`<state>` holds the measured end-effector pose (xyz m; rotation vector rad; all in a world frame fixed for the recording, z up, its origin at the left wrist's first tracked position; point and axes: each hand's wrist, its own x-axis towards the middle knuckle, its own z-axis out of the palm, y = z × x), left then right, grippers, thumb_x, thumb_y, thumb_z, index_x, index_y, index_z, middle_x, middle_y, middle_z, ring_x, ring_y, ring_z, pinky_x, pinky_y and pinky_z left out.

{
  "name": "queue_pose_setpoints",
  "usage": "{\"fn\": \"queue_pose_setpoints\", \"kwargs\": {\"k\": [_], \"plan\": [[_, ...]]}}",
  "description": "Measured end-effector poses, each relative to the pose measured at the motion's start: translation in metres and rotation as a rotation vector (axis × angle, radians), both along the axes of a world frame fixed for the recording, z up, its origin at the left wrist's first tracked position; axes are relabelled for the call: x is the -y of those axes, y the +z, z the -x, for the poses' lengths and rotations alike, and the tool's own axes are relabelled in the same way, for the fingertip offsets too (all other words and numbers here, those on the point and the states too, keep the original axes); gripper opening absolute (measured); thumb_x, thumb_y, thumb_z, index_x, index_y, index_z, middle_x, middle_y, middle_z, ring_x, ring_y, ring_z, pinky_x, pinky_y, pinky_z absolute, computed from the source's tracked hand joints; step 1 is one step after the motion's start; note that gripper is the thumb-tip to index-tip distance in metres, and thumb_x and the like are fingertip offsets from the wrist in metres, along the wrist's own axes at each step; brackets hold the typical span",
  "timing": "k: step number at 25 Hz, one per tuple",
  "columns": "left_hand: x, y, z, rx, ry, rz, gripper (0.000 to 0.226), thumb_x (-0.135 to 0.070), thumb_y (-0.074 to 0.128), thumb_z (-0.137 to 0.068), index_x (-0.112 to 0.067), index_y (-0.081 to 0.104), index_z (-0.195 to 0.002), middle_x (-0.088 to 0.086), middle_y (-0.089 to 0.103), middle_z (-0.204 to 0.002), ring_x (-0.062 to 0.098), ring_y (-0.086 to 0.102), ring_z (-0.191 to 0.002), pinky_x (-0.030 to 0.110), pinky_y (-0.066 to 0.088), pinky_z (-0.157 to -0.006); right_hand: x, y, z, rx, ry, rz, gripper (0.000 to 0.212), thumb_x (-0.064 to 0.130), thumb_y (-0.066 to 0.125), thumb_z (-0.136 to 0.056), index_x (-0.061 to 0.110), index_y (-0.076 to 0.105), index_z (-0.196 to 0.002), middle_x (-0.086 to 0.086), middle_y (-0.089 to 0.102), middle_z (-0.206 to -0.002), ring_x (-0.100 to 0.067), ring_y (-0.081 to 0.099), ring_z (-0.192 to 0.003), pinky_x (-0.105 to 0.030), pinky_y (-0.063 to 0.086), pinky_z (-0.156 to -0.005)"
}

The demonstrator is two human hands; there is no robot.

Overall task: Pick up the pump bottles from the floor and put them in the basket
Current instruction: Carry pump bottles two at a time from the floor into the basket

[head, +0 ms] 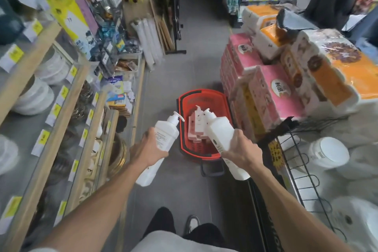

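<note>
Both hands are carrying cargo. The left hand (148,148) is wrapping round the left pump bottle (164,135) at eleven o'clock, and the right hand (244,150) is gripping the right pump bottle (217,131) at one o'clock, its nozzle hanging over the red basket (199,98). That basket is sitting on the floor at twelve o'clock, with pink bottles (197,127) lying inside. The delivery step seems to be in hand. Next, each hand is likely needing to lower its bottle into the basket's free six o'clock end and let go.
</note>
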<state>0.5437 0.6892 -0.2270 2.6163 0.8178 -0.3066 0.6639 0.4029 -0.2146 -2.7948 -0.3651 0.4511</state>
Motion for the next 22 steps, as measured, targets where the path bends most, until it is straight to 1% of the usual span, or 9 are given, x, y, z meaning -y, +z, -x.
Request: {"fn": "queue_pose_setpoints", "kwargs": {"k": [4,7,11,13,16,18,19,21,22], "plan": [[-0.035,-0.007,-0.058,-0.018,-0.036,0.045,0.074,-0.046,0.078,-0.068,-0.019,0.03,-0.117,0.005,0.053,-0.117,0.032,0.059,-0.088,0.038,0.049,-0.072,-0.042,-0.007,-0.041,-0.033,-0.047,0.008,0.069,0.051,0.073,-0.064,0.026,0.035,-0.115,0.006,0.059,-0.098,-0.029,0.067,-0.082,-0.043,0.057,-0.074],[-0.065,-0.01,-0.102,-0.043,-0.059,0.072,0.073,-0.044,0.079,-0.068,-0.019,0.031,-0.117,0.003,0.053,-0.116,0.031,0.059,-0.09,0.036,0.045,-0.071,-0.069,-0.011,-0.066,-0.049,-0.114,0.011,0.073,0.053,0.073,-0.062,0.026,0.035,-0.118,0.007,0.059,-0.099,-0.028,0.067,-0.083,-0.044,0.058,-0.074],[-0.093,-0.017,-0.157,-0.076,-0.132,0.079,0.073,-0.043,0.078,-0.068,-0.021,0.031,-0.118,0.003,0.052,-0.116,0.03,0.055,-0.085,0.036,0.045,-0.071,-0.091,-0.02,-0.094,-0.062,-0.218,0.01,0.075,0.056,0.071,-0.06,0.026,0.036,-0.119,0.008,0.059,-0.098,-0.029,0.067,-0.081,-0.042,0.057,-0.073],[-0.099,-0.021,-0.187,-0.072,-0.162,0.089,0.071,-0.042,0.078,-0.069,-0.02,0.031,-0.118,0.001,0.051,-0.115,0.03,0.053,-0.085,0.035,0.041,-0.068,-0.097,-0.027,-0.111,-0.08,-0.271,0.0,0.075,0.056,0.071,-0.06,0.027,0.035,-0.118,0.006,0.061,-0.097,-0.028,0.066,-0.079,-0.043,0.057,-0.073],[-0.097,-0.032,-0.23,-0.061,-0.177,0.11,0.072,-0.04,0.079,-0.068,-0.019,0.032,-0.118,0.001,0.052,-0.115,0.033,0.057,-0.091,0.036,0.042,-0.071,-0.101,-0.042,-0.136,-0.115,-0.328,-0.009,0.076,0.056,0.071,-0.06,0.027,0.034,-0.12,0.007,0.059,-0.097,-0.028,0.065,-0.078,-0.042,0.057,-0.072],[-0.091,-0.044,-0.252,-0.06,-0.147,0.153,0.073,-0.041,0.079,-0.066,-0.02,0.031,-0.116,0.002,0.052,-0.116,0.037,0.059,-0.095,0.041,0.048,-0.077,-0.102,-0.051,-0.154,-0.127,-0.353,-0.016,0.077,0.054,0.073,-0.062,0.026,0.034,-0.123,0.007,0.058,-0.099,-0.026,0.063,-0.076,-0.038,0.054,-0.069],[-0.085,-0.052,-0.264,-0.063,-0.124,0.171,0.073,-0.041,0.079,-0.066,-0.02,0.03,-0.115,0.001,0.052,-0.114,0.037,0.059,-0.095,0.044,0.05,-0.079,-0.101,-0.058,-0.165,-0.134,-0.362,-0.021,0.078,0.052,0.073,-0.064,0.025,0.034,-0.125,0.008,0.057,-0.099,-0.025,0.06,-0.075,-0.036,0.05,-0.067],[-0.072,-0.07,-0.286,-0.06,-0.062,0.206,0.074,-0.039,0.08,-0.067,-0.019,0.03,-0.118,0.001,0.05,-0.112,0.037,0.059,-0.094,0.043,0.049,-0.08,-0.099,-0.075,-0.188,-0.154,-0.377,-0.039,0.077,0.049,0.075,-0.067,0.026,0.033,-0.126,0.008,0.054,-0.1,-0.023,0.054,-0.075,-0.034,0.042,-0.065],[-0.065,-0.08,-0.297,-0.048,-0.026,0.229,0.074,-0.036,0.081,-0.069,-0.017,0.032,-0.12,0.002,0.05,-0.113,0.036,0.058,-0.096,0.04,0.046,-0.079,-0.099,-0.085,-0.199,-0.16,-0.385,-0.057,0.074,0.048,0.076,-0.067,0.026,0.033,-0.124,0.008,0.053,-0.101,-0.021,0.053,-0.076,-0.034,0.04,-0.065]]}}
